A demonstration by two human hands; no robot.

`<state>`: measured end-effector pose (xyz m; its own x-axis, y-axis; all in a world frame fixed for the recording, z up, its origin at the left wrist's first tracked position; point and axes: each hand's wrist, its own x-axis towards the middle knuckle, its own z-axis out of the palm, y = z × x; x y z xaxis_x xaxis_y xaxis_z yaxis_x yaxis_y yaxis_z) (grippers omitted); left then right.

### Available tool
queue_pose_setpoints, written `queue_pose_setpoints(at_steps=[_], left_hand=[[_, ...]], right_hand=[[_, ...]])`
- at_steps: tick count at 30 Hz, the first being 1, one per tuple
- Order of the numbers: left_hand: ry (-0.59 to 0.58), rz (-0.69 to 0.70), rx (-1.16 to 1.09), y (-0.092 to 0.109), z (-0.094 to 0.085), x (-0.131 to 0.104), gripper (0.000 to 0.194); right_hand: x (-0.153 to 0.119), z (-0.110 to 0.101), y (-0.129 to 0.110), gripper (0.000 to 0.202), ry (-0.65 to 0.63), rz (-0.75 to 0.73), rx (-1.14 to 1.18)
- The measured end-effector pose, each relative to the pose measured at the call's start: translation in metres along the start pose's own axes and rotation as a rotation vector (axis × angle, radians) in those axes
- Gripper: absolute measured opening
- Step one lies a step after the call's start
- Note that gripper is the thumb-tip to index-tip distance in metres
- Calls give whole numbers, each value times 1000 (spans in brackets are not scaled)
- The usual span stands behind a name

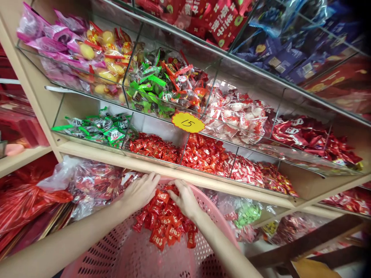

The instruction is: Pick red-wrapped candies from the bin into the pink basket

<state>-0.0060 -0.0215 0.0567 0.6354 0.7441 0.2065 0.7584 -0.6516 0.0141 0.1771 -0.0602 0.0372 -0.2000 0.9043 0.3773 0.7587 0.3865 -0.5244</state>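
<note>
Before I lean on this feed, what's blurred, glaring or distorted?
Head view: red candies in the pink basket look fairly clear, and the yellow tag reads 15; head view, upper right: blue packets look smeared, the far corner darkened; head view, left: whitish highlights on the clear bag; head view overall: steeply slanted shelf lines, though a tilted camera could explain that.

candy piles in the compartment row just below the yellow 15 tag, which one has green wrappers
The leftmost pile, beside the shelf's wooden left upright; the other piles in that row show mainly red wrappers.
</note>
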Motion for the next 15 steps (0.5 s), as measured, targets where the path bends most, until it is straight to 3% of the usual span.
queue_pose_setpoints(at_steps=[5,10,13,15], left_hand=[[11,15,37,-2,3,0,28],[54,23,29,-3,6,0,28],[44,25,21,-4,6,0,28],[35,24,24,-3,5,0,27]], right_hand=[[-4,-2,1,20,-30,-31,-153],[-1,-24,-8,15,7,-72,-178],[13,-49,-4,15,182,-32,-129],[27,-65,8,17,336,72,-114]])
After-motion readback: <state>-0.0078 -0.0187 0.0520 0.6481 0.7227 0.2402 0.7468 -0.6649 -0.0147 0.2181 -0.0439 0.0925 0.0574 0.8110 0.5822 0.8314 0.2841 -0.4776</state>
